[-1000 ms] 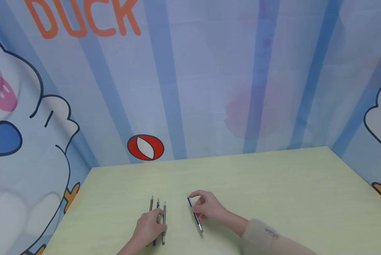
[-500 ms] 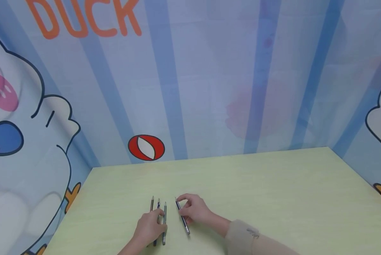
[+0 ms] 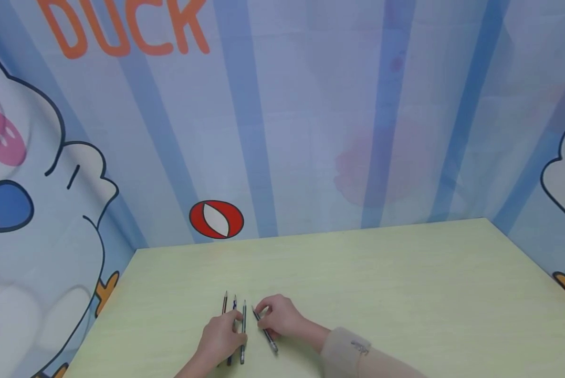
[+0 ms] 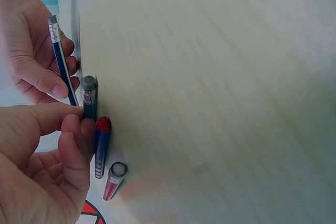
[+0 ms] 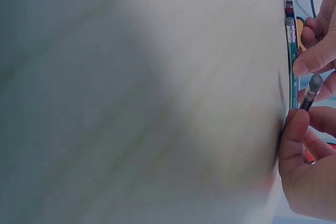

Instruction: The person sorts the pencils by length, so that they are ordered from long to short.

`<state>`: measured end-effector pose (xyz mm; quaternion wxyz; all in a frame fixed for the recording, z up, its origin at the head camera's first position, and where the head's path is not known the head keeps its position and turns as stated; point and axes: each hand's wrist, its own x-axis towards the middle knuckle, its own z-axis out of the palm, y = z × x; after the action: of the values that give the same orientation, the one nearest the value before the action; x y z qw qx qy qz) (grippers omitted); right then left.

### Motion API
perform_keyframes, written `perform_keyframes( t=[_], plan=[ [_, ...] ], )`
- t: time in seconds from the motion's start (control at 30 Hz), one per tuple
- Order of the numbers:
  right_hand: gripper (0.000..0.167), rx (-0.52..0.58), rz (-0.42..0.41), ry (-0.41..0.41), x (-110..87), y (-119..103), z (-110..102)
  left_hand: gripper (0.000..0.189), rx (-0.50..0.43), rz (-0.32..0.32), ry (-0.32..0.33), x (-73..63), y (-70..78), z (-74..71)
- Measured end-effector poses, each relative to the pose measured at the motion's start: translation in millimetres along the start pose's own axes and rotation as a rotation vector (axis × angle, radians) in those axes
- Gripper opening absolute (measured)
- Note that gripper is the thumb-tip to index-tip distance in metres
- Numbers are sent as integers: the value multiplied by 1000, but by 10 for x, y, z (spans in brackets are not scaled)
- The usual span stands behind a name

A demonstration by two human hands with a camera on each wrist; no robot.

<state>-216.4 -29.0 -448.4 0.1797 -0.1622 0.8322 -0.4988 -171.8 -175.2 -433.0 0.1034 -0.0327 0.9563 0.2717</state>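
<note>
My left hand [image 3: 220,337] rests over a row of pencils on the table, its thumb and fingertips holding the green pencil [image 4: 90,97] at the row's right side. Beside that lie a blue pencil [image 4: 102,148] with a red end and a red pencil [image 4: 115,182], both partly covered by this hand in the head view. My right hand [image 3: 282,317] pinches a dark blue pencil [image 4: 61,64] with a silver band and grey eraser. This pencil slants, its point close to the green pencil and its eraser end toward me, right of the row.
The pale yellow-green table [image 3: 382,283] spreads beyond and to the right of the hands. A printed blue striped backdrop [image 3: 301,131] stands along its back edge and sides, with a red ball picture [image 3: 216,219] just above the edge.
My right hand has moved left and slightly nearer to me with the dark blue pencil, closing the gap to the row. The left hand and its pencils have stayed in place.
</note>
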Motion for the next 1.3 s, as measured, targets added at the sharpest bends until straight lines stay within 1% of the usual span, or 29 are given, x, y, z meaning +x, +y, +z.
perform_keyframes(
  t=[0.23, 0.33, 0.47, 0.57, 0.67, 0.93, 1.13, 1.3],
  plan=[
    [19, -130, 42, 11, 11, -86, 59, 34, 1, 10, 1, -8, 6, -14],
    [20, -185, 55, 36, 10, -112, 75, 34, 0, 7, 1, -3, 7, -12],
    [21, -207, 70, 64, 18, -113, 91, 34, -6, -11, -5, -3, 13, -8],
    [21, -172, 94, 69, 27, -109, 101, 34, -15, -15, -3, -9, 18, -9],
    [21, -125, 111, 82, 36, -107, 109, 33, -9, -5, 1, -8, 14, -8],
    [22, -19, 154, 145, 43, -128, 179, 33, -7, 11, 20, -10, 10, -4],
    [24, 11, 181, 149, 28, -159, 236, 32, -7, 10, 33, -9, 13, -2],
    [27, 14, 213, 162, 26, -173, 256, 32, -13, -7, 26, -11, 20, 4]
  ],
)
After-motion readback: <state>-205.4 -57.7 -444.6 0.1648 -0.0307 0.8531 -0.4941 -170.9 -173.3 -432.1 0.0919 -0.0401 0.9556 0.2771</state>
